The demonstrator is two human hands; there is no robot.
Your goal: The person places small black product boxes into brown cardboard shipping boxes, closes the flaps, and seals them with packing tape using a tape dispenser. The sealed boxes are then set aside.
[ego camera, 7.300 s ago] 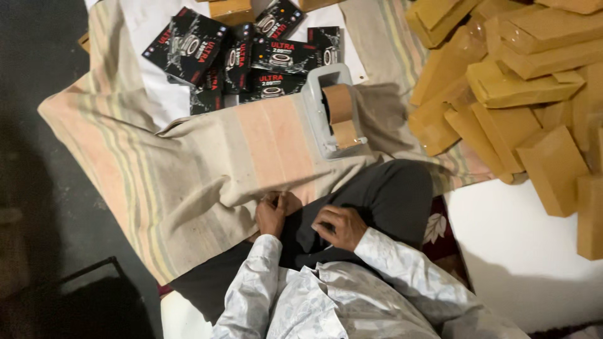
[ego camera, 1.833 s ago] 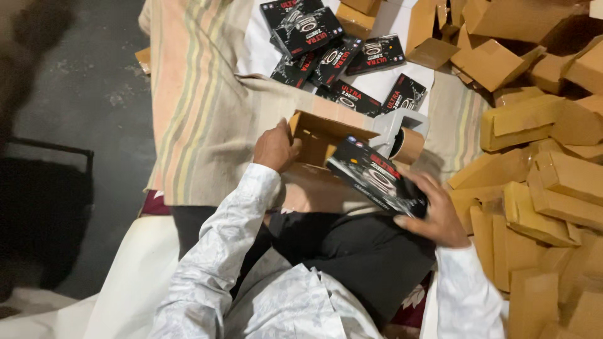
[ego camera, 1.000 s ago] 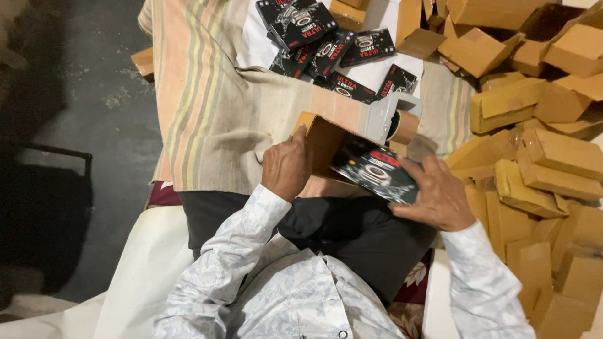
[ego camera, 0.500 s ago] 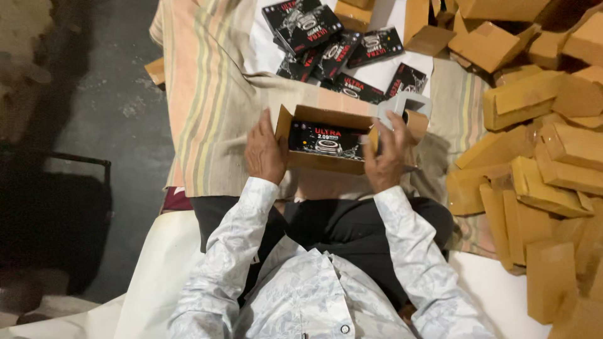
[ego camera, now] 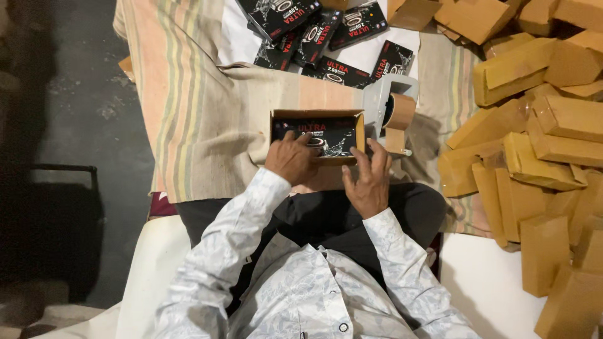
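An open brown cardboard box (ego camera: pixel 317 115) rests on the striped cloth just beyond my lap. Inside it lies a black printed product packet (ego camera: pixel 326 135). My left hand (ego camera: pixel 290 159) presses on the packet's left part and the box's near edge. My right hand (ego camera: pixel 367 179) holds the box's near right corner, fingers reaching over the rim. Both hands grip the box between them.
A tape dispenser (ego camera: pixel 391 110) with brown tape stands right of the box. Several more black packets (ego camera: pixel 314 34) lie on white paper at the far side. A heap of sealed brown boxes (ego camera: pixel 540 125) fills the right. The striped cloth (ego camera: pixel 188 113) covers the floor; dark bare floor (ego camera: pixel 69 94) lies left.
The black packet, earlier held in my right hand beside the box, now lies flat inside it. Both hands have shifted to the box's near edge.
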